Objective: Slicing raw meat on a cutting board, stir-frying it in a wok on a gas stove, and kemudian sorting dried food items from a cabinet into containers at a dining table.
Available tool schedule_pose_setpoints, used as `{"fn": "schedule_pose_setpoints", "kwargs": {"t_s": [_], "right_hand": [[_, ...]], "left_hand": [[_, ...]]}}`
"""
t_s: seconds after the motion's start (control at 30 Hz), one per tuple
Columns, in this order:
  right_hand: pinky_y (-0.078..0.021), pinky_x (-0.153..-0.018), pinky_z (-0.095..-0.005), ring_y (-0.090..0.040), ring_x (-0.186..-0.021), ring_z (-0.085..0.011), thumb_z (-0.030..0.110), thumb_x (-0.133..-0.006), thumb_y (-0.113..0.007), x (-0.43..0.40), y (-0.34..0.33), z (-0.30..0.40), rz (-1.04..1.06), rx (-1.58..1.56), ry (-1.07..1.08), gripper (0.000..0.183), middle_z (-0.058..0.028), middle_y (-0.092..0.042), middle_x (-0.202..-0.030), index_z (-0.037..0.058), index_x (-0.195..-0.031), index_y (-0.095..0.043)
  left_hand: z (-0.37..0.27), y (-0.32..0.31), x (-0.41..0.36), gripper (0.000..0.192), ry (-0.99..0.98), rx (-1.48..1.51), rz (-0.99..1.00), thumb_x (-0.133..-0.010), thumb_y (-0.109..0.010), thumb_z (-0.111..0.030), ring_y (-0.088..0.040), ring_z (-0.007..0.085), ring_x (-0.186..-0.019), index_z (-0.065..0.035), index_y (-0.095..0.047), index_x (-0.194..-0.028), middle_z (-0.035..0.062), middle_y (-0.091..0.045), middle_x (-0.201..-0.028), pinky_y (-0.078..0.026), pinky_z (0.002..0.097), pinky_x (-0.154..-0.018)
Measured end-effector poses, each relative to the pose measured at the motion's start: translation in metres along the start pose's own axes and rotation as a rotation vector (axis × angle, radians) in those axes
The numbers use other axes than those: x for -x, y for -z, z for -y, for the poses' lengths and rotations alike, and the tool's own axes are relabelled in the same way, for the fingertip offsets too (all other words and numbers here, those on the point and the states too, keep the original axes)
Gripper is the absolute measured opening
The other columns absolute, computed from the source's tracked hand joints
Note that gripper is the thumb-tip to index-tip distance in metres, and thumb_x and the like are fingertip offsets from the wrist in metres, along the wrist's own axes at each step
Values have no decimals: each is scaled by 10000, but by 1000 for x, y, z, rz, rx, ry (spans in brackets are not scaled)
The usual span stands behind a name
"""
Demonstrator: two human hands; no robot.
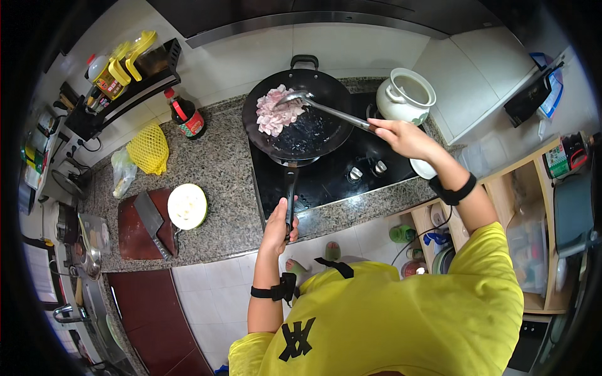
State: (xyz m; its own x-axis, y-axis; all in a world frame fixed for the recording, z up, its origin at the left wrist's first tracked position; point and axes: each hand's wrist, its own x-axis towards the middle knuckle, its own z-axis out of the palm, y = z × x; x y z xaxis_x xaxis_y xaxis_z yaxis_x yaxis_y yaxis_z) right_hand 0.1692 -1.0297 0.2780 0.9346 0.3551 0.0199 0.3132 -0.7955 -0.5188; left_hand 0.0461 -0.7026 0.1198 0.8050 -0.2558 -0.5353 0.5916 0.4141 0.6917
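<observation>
A dark wok (324, 136) rests on the black gas hob (329, 188), its long handle pointing towards me. My left hand (281, 223) is closed round that handle. Sliced pale pink meat (277, 113) lies heaped in the left part of the wok, and the bare metal beside it looks wet. With my right hand (402, 137) I grip the handle end of a metal ladle (338, 113). The ladle's bowl rests on the right side of the meat.
A white lidless pot (400, 105) stands right of the wok. Leftward are a soy sauce bottle (190, 122), a yellow mesh bag (149, 149), a bowl (187, 207) and a cleaver (150, 216) on a red-brown board (131, 235). A condiment rack (136, 87) hangs on the wall.
</observation>
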Motion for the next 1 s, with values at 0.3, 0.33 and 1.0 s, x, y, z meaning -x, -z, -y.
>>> {"fn": "schedule_pose_setpoints", "kwargs": {"t_s": [0.3,0.33,1.0], "right_hand": [[-509,-744,-490,-645,-797,-415,234,-948,-521,19,-7,12,119,278,40,380,-218,-671,-852,132,-1311,-569],[-511,-738,-492,-647,-790,-413,232,-949,-519,25,-8,21,129,312,0,384,-217,-673,-851,139,-1319,-563],[-518,-793,-425,-653,-869,-393,207,-940,-560,43,13,4,39,256,42,356,-203,-678,-959,107,-1279,-598]], "left_hand": [[-5,-10,3,505,15,-13,-59,-1015,-378,-515,-363,116,-388,-145,-471,-1346,20,-448,-595,-300,262,-376],[-1,-10,3,510,10,-3,-53,-1013,-381,-518,-367,117,-388,-140,-471,-1343,21,-451,-594,-298,264,-377],[3,-17,-1,503,-6,-21,-29,-1016,-372,-517,-412,135,-412,-132,-487,-1319,30,-479,-620,-336,279,-387]]}}
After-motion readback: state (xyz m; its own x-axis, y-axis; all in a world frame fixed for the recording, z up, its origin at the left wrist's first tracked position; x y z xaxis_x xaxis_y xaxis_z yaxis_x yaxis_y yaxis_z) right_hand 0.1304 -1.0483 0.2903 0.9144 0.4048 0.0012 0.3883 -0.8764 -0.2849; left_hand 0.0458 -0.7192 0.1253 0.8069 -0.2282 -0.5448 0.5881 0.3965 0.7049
